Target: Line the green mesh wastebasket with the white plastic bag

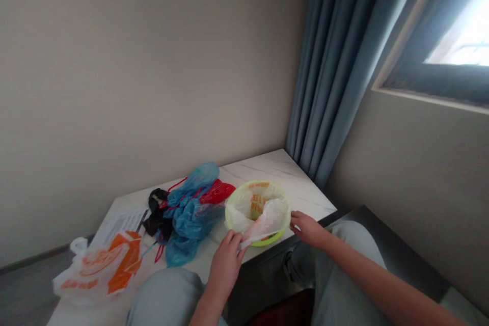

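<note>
On the marble-patterned table (pixel 267 163), the white plastic bag (pixel 275 215) inside the lime-green bin (pixel 272 240) looks light, limp, slippery, best taken by its edge, where the left hand (pixel 226 257) pinches, while the right hand (pixel 306 228) curls at the rim, grip impossible to tell.

The bin (pixel 268 241) is a bright yellow-green, and its liner (pixel 273 214) a milky, see-through white lettered in orange. Translucent blue bags (pixel 189 216) are mixed with a vivid red one (pixel 217 192) and crumpled black ones (pixel 158 225). The carrier bag (pixel 95 275) is white with bold orange print. Faint grey veins (marble-like) streak the white tabletop (pixel 275 165). The curtain (pixel 332 56) is slate blue, the wall (pixel 153 61) greyish beige, the person's trousers (pixel 168 293) pale grey-blue.
</note>
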### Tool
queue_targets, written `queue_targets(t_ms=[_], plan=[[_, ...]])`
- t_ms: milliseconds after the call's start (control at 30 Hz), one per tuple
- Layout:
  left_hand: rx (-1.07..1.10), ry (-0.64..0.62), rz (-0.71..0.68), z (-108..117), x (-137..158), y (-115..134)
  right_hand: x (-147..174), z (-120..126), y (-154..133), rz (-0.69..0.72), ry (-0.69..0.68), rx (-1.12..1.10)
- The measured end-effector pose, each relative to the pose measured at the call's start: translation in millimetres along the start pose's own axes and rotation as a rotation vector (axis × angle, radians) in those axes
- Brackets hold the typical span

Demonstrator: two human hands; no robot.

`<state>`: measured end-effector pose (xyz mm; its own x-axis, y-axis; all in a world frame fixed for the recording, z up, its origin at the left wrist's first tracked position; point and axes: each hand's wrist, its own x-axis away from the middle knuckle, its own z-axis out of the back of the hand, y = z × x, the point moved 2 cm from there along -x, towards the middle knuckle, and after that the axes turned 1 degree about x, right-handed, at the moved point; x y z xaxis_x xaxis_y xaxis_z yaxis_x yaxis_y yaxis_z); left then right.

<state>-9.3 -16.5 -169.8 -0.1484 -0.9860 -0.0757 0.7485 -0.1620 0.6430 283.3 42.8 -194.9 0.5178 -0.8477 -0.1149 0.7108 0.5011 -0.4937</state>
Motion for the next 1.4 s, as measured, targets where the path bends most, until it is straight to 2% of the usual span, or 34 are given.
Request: queue_targets(t_ms=[100,300,467,600,733,833,900,1000,1100,1200,1300,1400], plan=[[-0.018,-0.015,0.013,-0.1,0.1,-1.4,-0.5,-14.2,-3.1,-0.005,-0.09,0.046],[-0.001,-0.075,0.034,2.1,0.1,-12.6,-7.3,-34.9,1.3,-0.12,-0.217,0.149],[-0.07,-0.093,0.086,0.4,-0.8,-16.2,-11.3,-40.5,13.6,-0.247,-0.256,0.3],[-0.105,-0.083,0.149,-3.2,-1.7,-17.7,-9.0,-43.9,16.9,-0.323,-0.271,0.316],[-0.07,-0.066,0.179,-7.4,-3.2,-24.8,-6.7,-36.7,19.8,-0.392,-0.297,0.21],[0.055,-0.029,0.228,-6.3,-6.9,-35.8,-9.8,-20.4,23.9,-0.348,-0.362,-0.108],[0.125,0.005,0.322,-2.2,-10.5,-45.4,-13.8,-5.6,29.4,-0.357,-0.315,-0.341],[0.206,0.07,0.544,6.1,-16.1,-59.2,-20.1,13.8,41.7,-0.495,-0.106,-0.57],[0.432,0.117,0.763,10.7,-19.9,-65.0,-27.2,26.5,52.2,-0.676,0.157,-0.706],[0.7,0.152,0.891,12.5,-21.3,-59.7,-41.8,38.3,57.3,-0.724,0.364,-0.766],[0.958,0.125,1.0,13.1,-21.2,-47.8,-65.3,49.6,61.1,-0.694,0.419,-0.805],[1.22,-0.031,1.097,12.5,-21.0,-34.7,-92.2,53.1,66.4,-0.66,0.314,-0.853]])
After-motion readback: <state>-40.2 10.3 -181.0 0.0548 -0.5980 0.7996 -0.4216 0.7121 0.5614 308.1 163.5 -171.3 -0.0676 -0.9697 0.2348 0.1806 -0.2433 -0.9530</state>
